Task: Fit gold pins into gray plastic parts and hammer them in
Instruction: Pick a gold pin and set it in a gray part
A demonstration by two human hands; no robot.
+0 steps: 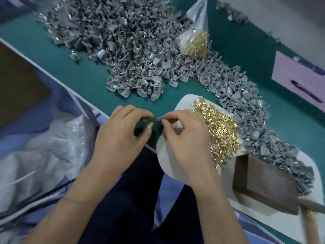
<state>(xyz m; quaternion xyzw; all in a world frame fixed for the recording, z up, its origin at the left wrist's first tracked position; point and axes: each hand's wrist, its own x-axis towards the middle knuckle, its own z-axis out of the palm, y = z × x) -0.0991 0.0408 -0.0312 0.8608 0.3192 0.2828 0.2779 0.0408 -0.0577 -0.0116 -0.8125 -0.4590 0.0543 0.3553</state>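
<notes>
Beyond the white board [168, 155] on the green surface [73, 71] lies the heap of gray plastic parts [123, 41]; gold pins [221, 131] cover the board. Left hand [119, 138] and right hand [186, 138] both pinch one gray part [157, 119] just left of the board (light, stiff, probably slippery), its axis unclear; the edges look the safest hold.

Both bare forearms reach forward and converge. The left hand [121, 132] has curled fingers, its thumb and forefinger tips pinching together. The right hand [186, 136], just beside it, pinches likewise, the two sets of fingertips almost touching.
</notes>
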